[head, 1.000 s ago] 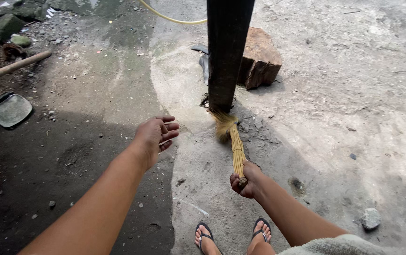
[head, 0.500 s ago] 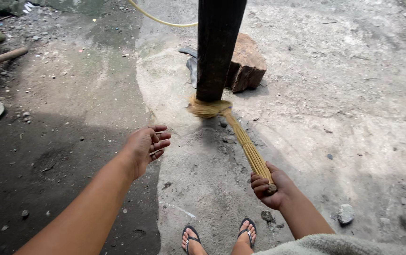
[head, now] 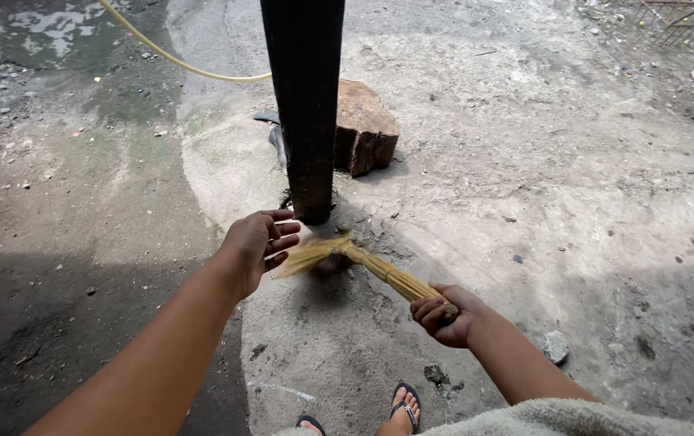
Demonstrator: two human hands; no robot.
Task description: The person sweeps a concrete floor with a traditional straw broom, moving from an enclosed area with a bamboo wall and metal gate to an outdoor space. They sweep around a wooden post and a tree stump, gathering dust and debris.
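Sweeping looks midway: right hand (head: 442,313) grips the bundled yellow stick broom (head: 371,265), bristles at the dark post (head: 305,105) base just beyond the open, empty left hand (head: 257,242); grit remains on the concrete floor (head: 524,186).

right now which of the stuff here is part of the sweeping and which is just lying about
In hand:
- stick broom, gripped at its end by the right hand, bristles blurred at the foot of the dark post
- left hand, open, holding nothing, beside the bristles

Lying about:
- wood block behind the post
- yellow hose
- small stone
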